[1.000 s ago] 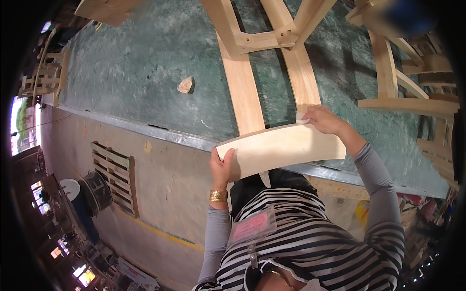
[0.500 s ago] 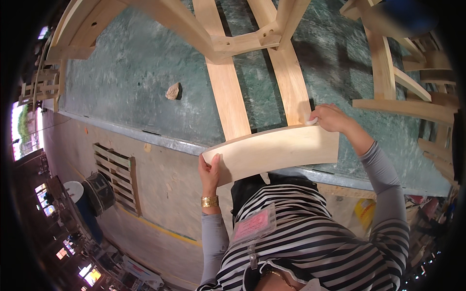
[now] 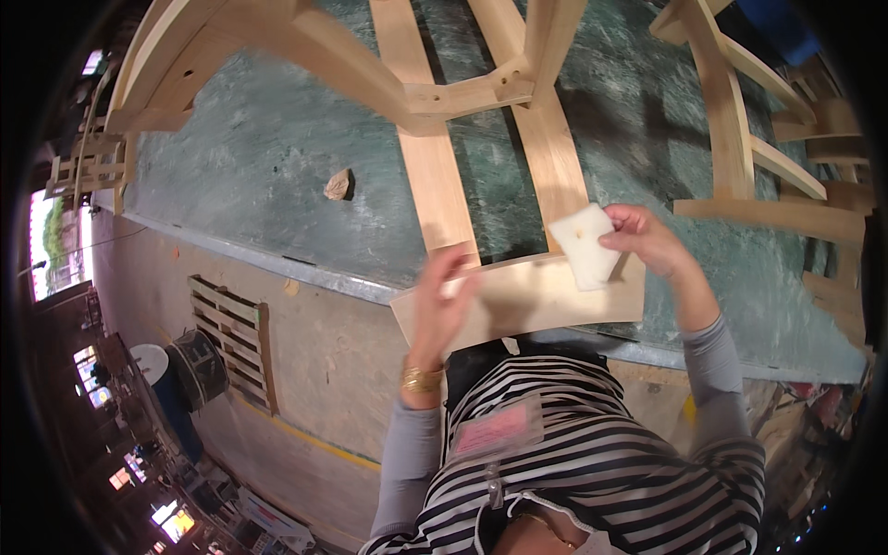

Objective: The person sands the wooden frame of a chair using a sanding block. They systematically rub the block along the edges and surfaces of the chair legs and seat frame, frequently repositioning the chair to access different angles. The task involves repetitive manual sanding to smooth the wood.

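A pale curved wooden board [image 3: 518, 301] lies at the bench's front edge, close to my body, its near side past the edge. My right hand [image 3: 652, 242] pinches a thin white pad [image 3: 585, 248] by its right side, holding it up over the right part of the board; a small brownish spot marks the pad's face. My left hand [image 3: 442, 301] is over the board's left part, blurred by motion, with fingers and thumb apart and nothing visible in them. Whether it touches the board I cannot tell. Two long wooden slats [image 3: 435, 185] run away from the board's far edge.
A wooden frame [image 3: 462, 97] with angled legs stands over the slats on the green bench top [image 3: 268, 176]. A crumpled brown lump [image 3: 339, 184] lies left of them. More wooden frames [image 3: 726, 129] are at the right. A pallet [image 3: 233, 342] and drum [image 3: 196, 365] stand beyond the bench's left front.
My left hand has left the board's left end and moved up and right over it. My right hand has lifted the white pad, whose broad face now shows.
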Motion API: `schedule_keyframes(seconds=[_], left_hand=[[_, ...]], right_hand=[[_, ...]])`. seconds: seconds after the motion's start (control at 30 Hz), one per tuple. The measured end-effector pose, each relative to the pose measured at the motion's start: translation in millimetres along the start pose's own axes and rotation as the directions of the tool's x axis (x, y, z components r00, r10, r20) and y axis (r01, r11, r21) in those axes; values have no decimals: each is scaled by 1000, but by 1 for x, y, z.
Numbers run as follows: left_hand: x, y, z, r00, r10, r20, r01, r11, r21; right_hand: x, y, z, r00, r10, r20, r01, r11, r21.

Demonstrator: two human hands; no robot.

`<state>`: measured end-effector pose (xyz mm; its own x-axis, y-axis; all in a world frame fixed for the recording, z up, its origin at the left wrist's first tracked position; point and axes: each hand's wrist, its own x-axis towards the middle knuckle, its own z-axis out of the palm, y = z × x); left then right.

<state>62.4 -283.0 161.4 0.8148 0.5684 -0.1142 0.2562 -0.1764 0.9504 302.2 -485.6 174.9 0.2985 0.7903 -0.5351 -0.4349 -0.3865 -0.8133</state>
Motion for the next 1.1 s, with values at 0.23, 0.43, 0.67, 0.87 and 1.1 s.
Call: schedule_keyframes(seconds=[0.23,0.43,0.67,0.87,1.1], left_hand=[[3,8,77,937,-218,272,346,682,-645],[1,2,99,988,-153,-35,107,819,-564],[-3,12,90,998,64,-18,-66,975,-213],[-6,-22,19,953,-52,-298,4,988,-157],[-14,-30,3,909,-129,-397,89,989,-119]], right_hand=[[13,51,31,979,-153,-137,168,980,104],[12,61,61,838,-461,-290,347,863,-368],[6,47,21,869,-394,-299,219,849,-481],[28,12,-12,950,-308,47,205,504,-839],[69,52,30,923,-269,277,354,305,-884]])
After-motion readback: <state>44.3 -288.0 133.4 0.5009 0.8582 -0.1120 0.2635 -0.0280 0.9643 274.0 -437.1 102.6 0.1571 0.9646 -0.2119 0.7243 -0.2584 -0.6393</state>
